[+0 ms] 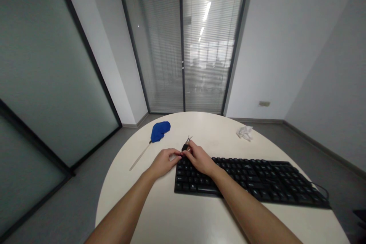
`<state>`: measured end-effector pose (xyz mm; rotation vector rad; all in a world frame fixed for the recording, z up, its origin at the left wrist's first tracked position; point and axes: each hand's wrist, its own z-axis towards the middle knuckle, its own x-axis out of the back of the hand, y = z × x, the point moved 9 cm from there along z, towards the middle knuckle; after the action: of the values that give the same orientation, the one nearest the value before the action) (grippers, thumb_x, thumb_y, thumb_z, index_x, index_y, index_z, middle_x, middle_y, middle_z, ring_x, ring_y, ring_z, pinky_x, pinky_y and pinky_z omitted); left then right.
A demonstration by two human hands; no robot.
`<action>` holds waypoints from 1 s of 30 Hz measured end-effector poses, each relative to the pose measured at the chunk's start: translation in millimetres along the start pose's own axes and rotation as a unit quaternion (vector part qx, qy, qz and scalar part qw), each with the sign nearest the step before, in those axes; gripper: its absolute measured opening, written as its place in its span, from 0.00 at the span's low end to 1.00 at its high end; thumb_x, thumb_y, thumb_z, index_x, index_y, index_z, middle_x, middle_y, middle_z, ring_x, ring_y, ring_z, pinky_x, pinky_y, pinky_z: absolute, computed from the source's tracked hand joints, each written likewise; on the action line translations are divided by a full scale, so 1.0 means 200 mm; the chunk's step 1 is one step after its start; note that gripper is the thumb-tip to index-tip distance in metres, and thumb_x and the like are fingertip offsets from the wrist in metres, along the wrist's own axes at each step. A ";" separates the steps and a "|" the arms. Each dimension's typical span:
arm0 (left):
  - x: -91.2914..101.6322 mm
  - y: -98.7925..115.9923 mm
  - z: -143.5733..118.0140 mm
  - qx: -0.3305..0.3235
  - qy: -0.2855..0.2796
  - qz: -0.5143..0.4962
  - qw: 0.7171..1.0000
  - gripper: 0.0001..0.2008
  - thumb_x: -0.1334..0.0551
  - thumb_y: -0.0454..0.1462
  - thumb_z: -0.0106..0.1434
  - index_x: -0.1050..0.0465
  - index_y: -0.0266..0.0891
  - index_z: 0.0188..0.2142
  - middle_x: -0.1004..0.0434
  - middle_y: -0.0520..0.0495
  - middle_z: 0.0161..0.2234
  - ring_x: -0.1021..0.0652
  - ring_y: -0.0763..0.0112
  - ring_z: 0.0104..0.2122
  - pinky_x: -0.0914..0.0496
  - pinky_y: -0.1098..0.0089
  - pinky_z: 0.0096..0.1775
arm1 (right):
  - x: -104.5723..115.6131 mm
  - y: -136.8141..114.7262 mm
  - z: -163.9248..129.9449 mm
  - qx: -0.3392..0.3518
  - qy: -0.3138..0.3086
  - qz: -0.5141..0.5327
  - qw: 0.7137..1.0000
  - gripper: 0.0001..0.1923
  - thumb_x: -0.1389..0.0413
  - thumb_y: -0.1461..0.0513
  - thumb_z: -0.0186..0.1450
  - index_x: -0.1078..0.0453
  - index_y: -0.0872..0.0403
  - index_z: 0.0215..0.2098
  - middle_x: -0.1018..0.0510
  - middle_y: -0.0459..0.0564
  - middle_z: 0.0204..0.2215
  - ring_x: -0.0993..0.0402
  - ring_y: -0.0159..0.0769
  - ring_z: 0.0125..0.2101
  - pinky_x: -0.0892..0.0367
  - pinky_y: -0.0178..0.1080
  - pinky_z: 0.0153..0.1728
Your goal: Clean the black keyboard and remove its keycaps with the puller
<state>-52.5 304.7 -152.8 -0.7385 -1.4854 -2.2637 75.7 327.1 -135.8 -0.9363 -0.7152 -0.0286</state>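
A black keyboard [248, 180] lies across the table. At its upper left corner my right hand [201, 159] pinches a small black keycap puller [185, 147], whose thin metal wire prongs point up and away from me. Close against it is my left hand [165, 162], its thumb and fingertips drawn together at the keyboard's corner. Whatever those left fingertips grip is too small to make out. Part of the keys sits hidden under my right hand and forearm.
Beyond my left hand lies a blue cloth duster head [160, 131] on a thin pale stick. A crumpled white tissue [244, 133] rests at the far right. The keyboard's cable [321, 187] curls over its right end. The round white table [126, 190] has a curved edge.
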 end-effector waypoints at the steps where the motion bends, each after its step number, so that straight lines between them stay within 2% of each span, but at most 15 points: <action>1: 0.00 0.00 0.00 -0.001 0.000 0.000 1.000 0.10 0.38 0.37 0.63 0.20 0.40 0.42 0.18 0.46 0.42 0.21 0.62 0.43 0.31 0.65 0.50 | 0.00 0.00 0.00 -0.001 0.001 0.000 1.000 0.03 0.50 0.61 0.70 0.39 0.52 0.40 0.26 0.45 0.29 0.29 0.36 0.30 0.38 0.36 0.33; 9: 0.00 0.04 0.00 0.000 -0.008 -0.001 1.000 0.10 0.39 0.38 0.64 0.21 0.40 0.42 0.18 0.46 0.41 0.21 0.62 0.42 0.30 0.66 0.49 | -0.01 0.01 0.01 -0.005 -0.004 0.005 1.000 0.04 0.51 0.61 0.70 0.39 0.52 0.42 0.26 0.46 0.29 0.29 0.36 0.31 0.37 0.37 0.34; 17: -0.01 0.01 -0.01 0.026 -0.028 -0.037 0.999 0.10 0.38 0.38 0.63 0.21 0.38 0.42 0.18 0.45 0.41 0.21 0.62 0.42 0.30 0.64 0.49 | -0.01 0.02 0.01 -0.002 -0.006 -0.010 1.000 0.03 0.51 0.61 0.70 0.39 0.52 0.40 0.26 0.45 0.28 0.29 0.36 0.31 0.37 0.38 0.34; 19: -0.01 0.01 0.00 0.027 -0.019 -0.032 0.999 0.11 0.38 0.39 0.63 0.22 0.38 0.42 0.18 0.45 0.41 0.21 0.62 0.42 0.30 0.64 0.48 | -0.01 0.03 0.01 -0.004 0.001 0.008 1.000 0.03 0.50 0.60 0.69 0.39 0.52 0.40 0.26 0.45 0.29 0.28 0.36 0.31 0.36 0.38 0.35; 24: 0.01 0.03 0.00 0.030 0.016 -0.021 0.999 0.13 0.43 0.42 0.67 0.24 0.39 0.44 0.18 0.45 0.37 0.20 0.64 0.39 0.29 0.66 0.45 | 0.01 0.07 0.01 -0.024 0.022 0.134 0.990 0.08 0.50 0.57 0.70 0.39 0.52 0.43 0.23 0.48 0.36 0.25 0.36 0.36 0.30 0.39 0.38; 30: 0.03 0.05 0.00 0.002 0.053 0.033 0.998 0.12 0.41 0.40 0.65 0.24 0.41 0.45 0.19 0.46 0.40 0.22 0.63 0.41 0.30 0.66 0.47 | 0.03 0.08 0.02 -0.020 0.042 0.108 0.993 0.09 0.48 0.56 0.69 0.37 0.53 0.42 0.23 0.48 0.35 0.26 0.36 0.36 0.31 0.39 0.38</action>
<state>-51.5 299.8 -141.8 -0.6463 -1.3961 -2.2129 83.6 341.0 -142.4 -1.0409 -0.5331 0.1089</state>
